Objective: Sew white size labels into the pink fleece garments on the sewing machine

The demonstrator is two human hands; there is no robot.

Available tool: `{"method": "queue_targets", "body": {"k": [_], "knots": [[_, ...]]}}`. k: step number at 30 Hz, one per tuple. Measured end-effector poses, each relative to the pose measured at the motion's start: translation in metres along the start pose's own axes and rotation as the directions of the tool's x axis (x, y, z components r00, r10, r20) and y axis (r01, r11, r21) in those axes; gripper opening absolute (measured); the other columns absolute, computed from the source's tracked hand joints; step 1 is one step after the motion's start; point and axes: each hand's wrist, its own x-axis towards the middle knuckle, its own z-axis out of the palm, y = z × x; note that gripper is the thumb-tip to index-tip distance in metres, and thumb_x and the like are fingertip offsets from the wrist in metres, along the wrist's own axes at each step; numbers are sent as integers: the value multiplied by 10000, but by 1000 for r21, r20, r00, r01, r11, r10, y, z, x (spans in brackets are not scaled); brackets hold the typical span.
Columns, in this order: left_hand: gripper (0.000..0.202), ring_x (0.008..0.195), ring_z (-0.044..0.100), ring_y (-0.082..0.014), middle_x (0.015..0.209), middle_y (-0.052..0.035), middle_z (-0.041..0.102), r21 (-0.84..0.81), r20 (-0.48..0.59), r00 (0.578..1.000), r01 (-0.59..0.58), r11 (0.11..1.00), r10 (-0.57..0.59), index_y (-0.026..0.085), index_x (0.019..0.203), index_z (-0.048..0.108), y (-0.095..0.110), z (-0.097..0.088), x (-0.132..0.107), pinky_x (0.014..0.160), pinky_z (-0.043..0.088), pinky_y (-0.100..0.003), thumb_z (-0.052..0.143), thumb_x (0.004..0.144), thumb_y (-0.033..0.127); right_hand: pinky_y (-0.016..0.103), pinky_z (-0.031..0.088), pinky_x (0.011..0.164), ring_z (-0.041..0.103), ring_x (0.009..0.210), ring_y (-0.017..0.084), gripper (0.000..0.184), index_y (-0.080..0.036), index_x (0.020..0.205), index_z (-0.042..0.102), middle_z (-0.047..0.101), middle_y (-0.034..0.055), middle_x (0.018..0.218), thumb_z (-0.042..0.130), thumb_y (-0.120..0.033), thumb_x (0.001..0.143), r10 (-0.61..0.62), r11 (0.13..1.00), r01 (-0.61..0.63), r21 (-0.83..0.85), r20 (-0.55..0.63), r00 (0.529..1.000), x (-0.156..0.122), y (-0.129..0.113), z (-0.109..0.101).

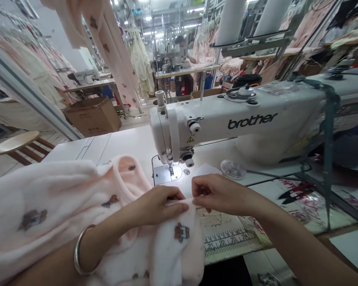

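A pale pink fleece garment (pixel 50 206) printed with small bears lies heaped over the left of the sewing table. My left hand (pixel 156 206), a silver bangle on its wrist, pinches the garment's edge just in front of the needle plate (pixel 164 174). My right hand (pixel 219 194) meets it from the right, fingers closed on the same fabric edge. Both hands sit a short way in front of the needle (pixel 171 169) of the white Brother sewing machine (pixel 226 119).
A printed ruler strip (pixel 226 240) runs along the table's front edge. Red thread snips (pixel 295 192) and a clear bobbin disc (pixel 233 169) lie to the right. A wooden stool (pixel 16 143) and a cardboard box (pixel 92 116) stand at the left; another person sews far behind.
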Motion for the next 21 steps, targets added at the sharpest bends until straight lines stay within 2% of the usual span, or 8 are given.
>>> {"method": "queue_targets", "body": {"k": [3, 5, 7, 9, 12, 14, 17, 21], "knots": [[216, 680, 520, -118, 746, 3, 603, -71, -42, 998, 38, 997, -41, 156, 833, 630, 2, 2, -1, 582, 369, -199, 528, 838, 346, 196, 348, 512, 510, 582, 99, 62, -180, 697, 525, 542, -46, 622, 552, -155, 747, -16, 1000, 16, -18, -30, 999, -1, -1, 0], [192, 643, 490, -103, 702, 18, 579, -130, -63, 996, 53, 990, -61, 154, 798, 616, 3, 4, -1, 561, 348, -194, 549, 819, 332, 196, 364, 545, 521, 638, 103, 22, -183, 776, 551, 565, -36, 698, 552, -164, 765, -30, 1000, 30, 6, -43, 999, -4, 0, 0], [166, 657, 498, -104, 715, 20, 588, -172, -78, 995, 48, 984, -62, 155, 797, 613, 3, 7, -1, 575, 355, -194, 567, 803, 315, 199, 386, 575, 530, 693, 114, 146, -196, 924, 572, 580, -26, 774, 587, -217, 781, -29, 997, 32, 66, -38, 999, -6, 1, 0], [150, 708, 532, -121, 763, 9, 616, -172, -100, 994, 35, 984, -53, 156, 811, 620, 3, 9, -2, 613, 378, -203, 575, 792, 298, 206, 400, 580, 536, 695, 123, 206, -198, 982, 580, 580, -21, 771, 607, -276, 793, 0, 992, 0, 129, -4, 1000, -9, 4, 2], [165, 756, 563, -147, 795, -8, 641, -144, -122, 990, 46, 988, -64, 154, 825, 632, 4, 11, -3, 647, 401, -218, 585, 782, 306, 207, 397, 540, 534, 634, 120, 114, -178, 833, 595, 583, -16, 697, 562, -287, 822, 58, 983, -65, 171, 46, 997, -10, 10, 8], [193, 770, 569, -151, 823, -14, 652, -149, -95, 992, 67, 987, -82, 158, 850, 642, 2, 10, -4, 647, 408, -216, 587, 784, 331, 205, 385, 517, 527, 605, 116, 134, -177, 774, 584, 597, -13, 679, 538, -286, 836, 75, 980, -82, 181, 43, 996, -8, 15, 13], [225, 738, 560, -140, 809, -11, 653, -156, -73, 988, 124, 980, -137, 167, 849, 652, -6, 6, -1, 605, 393, -202, 564, 797, 367, 203, 378, 514, 527, 595, 112, 132, -184, 806, 590, 604, -15, 671, 526, -292, 847, 69, 979, -77, 189, 47, 997, 1, 20, 15], [276, 650, 524, -131, 707, -9, 624, -163, -133, 961, 222, 961, -244, 149, 777, 648, -19, -4, 13, 537, 340, -203, 558, 768, 409, 198, 382, 513, 536, 585, 106, 82, -202, 821, 570, 617, -28, 679, 521, -267, 824, 88, 989, -93, 112, 49, 995, 27, 17, 6]]}}
